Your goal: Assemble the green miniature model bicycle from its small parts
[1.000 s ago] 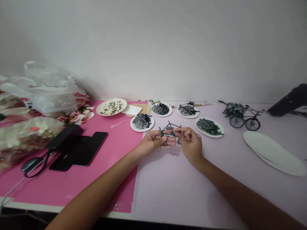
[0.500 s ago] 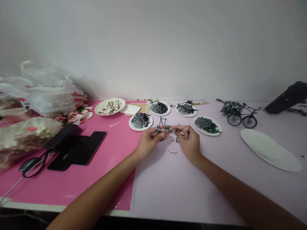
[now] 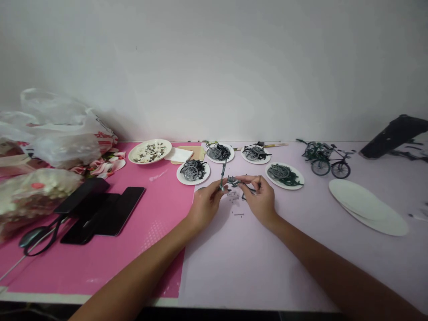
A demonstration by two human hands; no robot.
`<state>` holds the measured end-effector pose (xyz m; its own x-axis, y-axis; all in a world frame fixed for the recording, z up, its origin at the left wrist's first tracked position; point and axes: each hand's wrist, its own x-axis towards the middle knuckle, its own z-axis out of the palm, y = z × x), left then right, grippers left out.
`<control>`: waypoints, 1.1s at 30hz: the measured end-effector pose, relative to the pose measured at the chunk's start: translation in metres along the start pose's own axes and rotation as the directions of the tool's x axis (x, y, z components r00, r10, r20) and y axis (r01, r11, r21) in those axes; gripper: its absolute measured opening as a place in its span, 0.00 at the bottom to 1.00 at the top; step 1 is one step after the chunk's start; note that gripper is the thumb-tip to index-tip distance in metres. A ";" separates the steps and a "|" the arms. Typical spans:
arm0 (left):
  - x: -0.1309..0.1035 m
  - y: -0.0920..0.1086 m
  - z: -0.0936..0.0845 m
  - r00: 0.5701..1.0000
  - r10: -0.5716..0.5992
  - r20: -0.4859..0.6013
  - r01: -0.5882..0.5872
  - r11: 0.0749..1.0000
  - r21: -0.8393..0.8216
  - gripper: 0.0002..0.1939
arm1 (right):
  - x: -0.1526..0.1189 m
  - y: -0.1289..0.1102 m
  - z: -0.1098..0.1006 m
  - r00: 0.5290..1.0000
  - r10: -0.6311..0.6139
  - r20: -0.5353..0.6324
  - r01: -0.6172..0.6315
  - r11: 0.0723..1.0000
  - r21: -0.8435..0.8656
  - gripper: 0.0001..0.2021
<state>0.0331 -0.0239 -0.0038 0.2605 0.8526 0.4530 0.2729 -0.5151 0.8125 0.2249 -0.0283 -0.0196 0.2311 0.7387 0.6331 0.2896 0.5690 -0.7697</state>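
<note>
Over the lilac half of the table, my left hand [image 3: 205,203] is closed on a thin grey model bicycle frame [image 3: 223,171], which sticks up from the fingertips. My right hand [image 3: 261,196] pinches a cluster of small dark green plastic parts [image 3: 233,181] close to the left fingertips; how the pieces join is too small to make out. A dark rod-like part [image 3: 248,191] shows by the right fingers. Below the hands lie several tiny loose parts [image 3: 238,215] on the table.
Small plates of model bicycle parts [image 3: 193,173] stand around the hands, another plate [image 3: 285,176] at right. Assembled model bicycles [image 3: 340,167] stand back right, beside spare white plates [image 3: 364,207]. On the pink side are phones [image 3: 122,211], plastic bags [image 3: 67,133] and a bowl of small pieces [image 3: 150,152].
The grey frame now rises upright from my left fingers, where before it showed behind them. My left hand has turned and its fingers have shifted. The whole view has moved slightly.
</note>
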 end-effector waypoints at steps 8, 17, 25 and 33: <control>0.002 -0.009 -0.008 0.989 0.114 0.097 -0.140 0.938 0.318 0.22 | -0.003 -0.001 0.001 1.000 -0.027 0.001 0.027 1.000 -0.005 0.25; 0.004 -0.019 -0.008 0.966 0.162 0.200 -0.236 0.868 0.437 0.25 | -0.005 0.000 0.001 0.997 -0.072 0.030 0.075 0.994 -0.085 0.22; 0.002 -0.027 -0.011 0.924 0.209 0.319 -0.354 0.780 0.516 0.35 | -0.008 -0.007 0.004 0.974 -0.229 -0.006 0.227 0.970 -0.085 0.21; 0.002 -0.023 -0.011 0.922 0.197 0.332 -0.355 0.772 0.527 0.31 | -0.012 -0.003 0.003 0.991 -0.135 0.024 0.137 0.986 -0.100 0.17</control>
<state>0.0171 -0.0089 -0.0174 0.6015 0.6557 0.4562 0.6067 -0.7466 0.2731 0.2184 -0.0371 -0.0254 0.1675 0.6636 0.7291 0.4100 0.6257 -0.6636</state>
